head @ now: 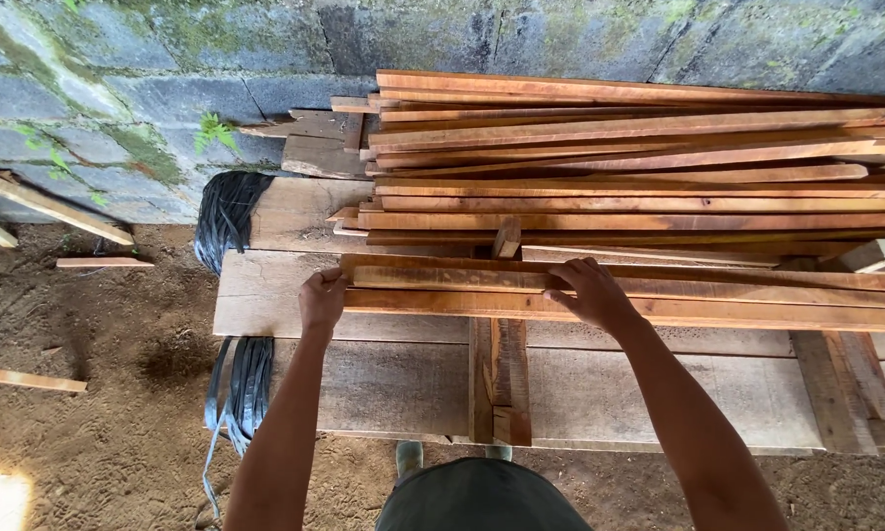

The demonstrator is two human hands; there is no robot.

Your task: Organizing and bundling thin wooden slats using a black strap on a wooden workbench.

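Observation:
Several long reddish-brown wooden slats [659, 285] lie side by side across a rough plank bench [393, 383], running off the right edge. My left hand [322, 298] presses against the left ends of these slats. My right hand [590, 290] rests palm down on top of the same slats, fingers spread over them. Behind them a tall stack of similar slats [619, 157] lies against the wall.
A mossy grey block wall [147, 69] stands behind the bench. A bundle of black strapping [228, 211] hangs off the bench's left end, with more [241, 388] below. Loose wood offcuts [103, 263] lie on the dirt floor [98, 413] at left.

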